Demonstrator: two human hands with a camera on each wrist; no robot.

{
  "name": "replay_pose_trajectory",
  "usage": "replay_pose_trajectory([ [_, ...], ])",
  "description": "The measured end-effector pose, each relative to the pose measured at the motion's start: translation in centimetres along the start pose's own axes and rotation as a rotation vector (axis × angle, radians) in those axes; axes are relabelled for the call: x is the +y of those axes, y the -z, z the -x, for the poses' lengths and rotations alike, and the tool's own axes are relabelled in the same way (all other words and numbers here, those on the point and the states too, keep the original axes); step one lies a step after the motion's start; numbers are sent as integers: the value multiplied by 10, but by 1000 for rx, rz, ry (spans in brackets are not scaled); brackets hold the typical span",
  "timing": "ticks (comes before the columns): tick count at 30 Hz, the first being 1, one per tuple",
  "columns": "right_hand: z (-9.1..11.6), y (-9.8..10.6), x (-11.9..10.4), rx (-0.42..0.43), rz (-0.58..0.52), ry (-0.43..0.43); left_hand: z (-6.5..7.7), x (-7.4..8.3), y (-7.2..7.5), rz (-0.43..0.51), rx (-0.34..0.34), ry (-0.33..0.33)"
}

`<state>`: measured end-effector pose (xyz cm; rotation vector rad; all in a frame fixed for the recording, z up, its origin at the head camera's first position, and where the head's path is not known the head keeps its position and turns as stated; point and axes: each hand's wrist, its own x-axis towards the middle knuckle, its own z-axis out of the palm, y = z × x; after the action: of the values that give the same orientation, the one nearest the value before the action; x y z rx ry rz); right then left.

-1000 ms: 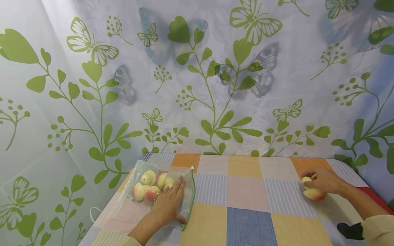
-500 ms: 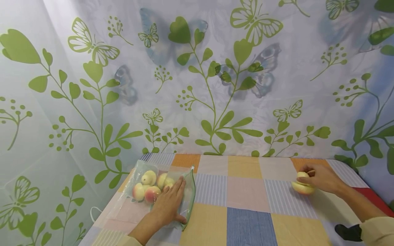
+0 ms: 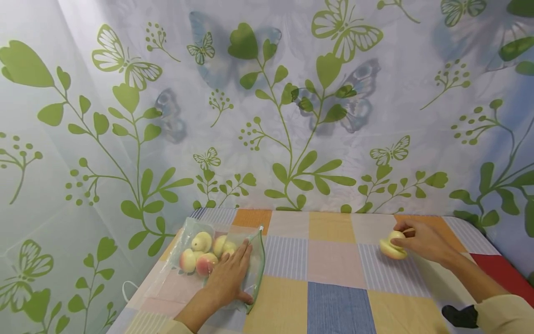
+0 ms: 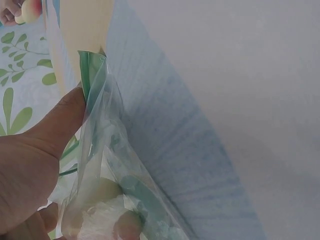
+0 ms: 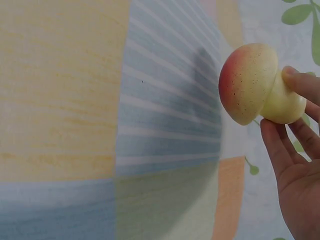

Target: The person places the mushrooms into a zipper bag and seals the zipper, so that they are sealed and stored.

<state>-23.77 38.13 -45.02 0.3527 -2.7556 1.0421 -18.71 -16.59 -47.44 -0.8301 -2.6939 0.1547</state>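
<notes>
A clear zip bag (image 3: 257, 264) with a green zip edge (image 4: 91, 72) lies on the left part of the table. Inside it are several yellow-and-red toy mushrooms (image 3: 206, 264). My left hand (image 3: 228, 279) rests flat on the bag with its fingers stretched out; in the left wrist view, the thumb lies against the zip edge. Over at the right, my right hand (image 3: 426, 240) pinches a mushroom (image 5: 248, 82) by its pale stem, between thumb and fingers. The red-blushed cap points away from the palm, and the mushroom is held above the cloth.
A patchwork cloth (image 3: 335, 260) covers the table, with a red patch (image 3: 496, 271) at the right edge. Behind hangs a curtain (image 3: 275, 139) printed with leaves and butterflies. A white cord (image 3: 125, 290) shows by the left table edge.
My right hand has carried the mushroom leftward and slightly toward the back of the table. The left hand and the bag have stayed put.
</notes>
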Motion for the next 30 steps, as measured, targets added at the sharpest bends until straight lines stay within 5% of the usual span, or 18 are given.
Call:
replay_pose_trajectory([
  [30,-14,-69,-41,70,-187,76,1,-2,-2,-14,-1,-6],
])
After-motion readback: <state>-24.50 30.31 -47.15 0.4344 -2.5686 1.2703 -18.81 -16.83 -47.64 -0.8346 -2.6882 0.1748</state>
